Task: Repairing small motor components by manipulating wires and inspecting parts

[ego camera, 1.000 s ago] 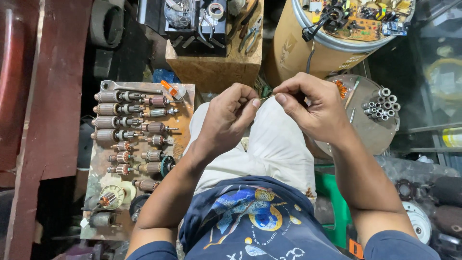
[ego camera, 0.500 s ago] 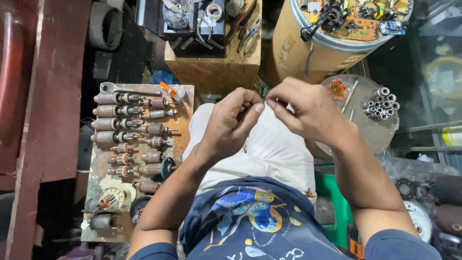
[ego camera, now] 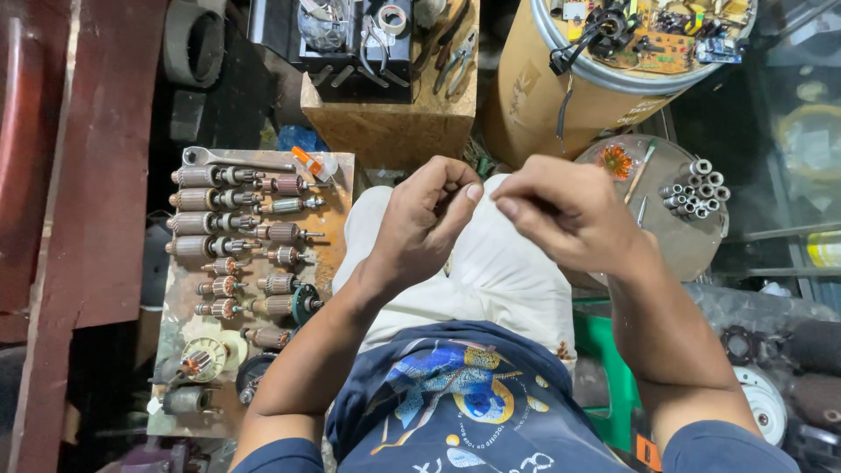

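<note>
Both hands have drawn closer together since the earlier frame, fingertips now nearly meeting over the lap. Left hand (ego camera: 429, 223) curls with thumb pinched to forefinger; right hand (ego camera: 569, 215) bends at the wrist, fingers bunched. Whatever they grip is too thin to see. Left, a rusty board (ego camera: 337, 219) carries motor armatures (ego camera: 228, 228) in rows, kept within reach. Right, a round tray (ego camera: 679, 241) holds metal sleeves (ego camera: 699, 186).

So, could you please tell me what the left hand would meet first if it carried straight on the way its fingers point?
Probably the right hand: the left hand points its fingertips right at it across a narrow gap, though depth is unclear.
</note>
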